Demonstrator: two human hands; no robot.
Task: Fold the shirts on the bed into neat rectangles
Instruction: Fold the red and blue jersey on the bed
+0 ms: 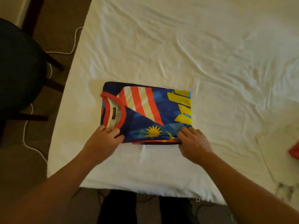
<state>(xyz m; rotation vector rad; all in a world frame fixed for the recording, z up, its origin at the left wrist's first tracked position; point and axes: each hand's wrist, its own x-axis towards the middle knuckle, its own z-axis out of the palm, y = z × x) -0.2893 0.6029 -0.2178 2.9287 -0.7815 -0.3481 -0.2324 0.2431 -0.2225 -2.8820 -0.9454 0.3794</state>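
A blue shirt (145, 110) with red and white stripes, yellow shapes and a red collar lies folded into a rectangle on the white bed (178, 46), near its front left corner. My left hand (103, 139) grips the shirt's near left corner by the collar, thumb on top. My right hand (192, 143) pinches the near right corner, fingers curled over the folded edge. A white shirt (278, 152) lies flat at the bed's right side, with a red piece of cloth (295, 152) at the frame's edge.
A dark chair (19, 73) stands left of the bed on brown carpet. A white cable (27, 139) runs along the floor beside the bed. The bed's front edge (145, 189) is close to my legs. Wrinkled sheet stretches behind the shirt.
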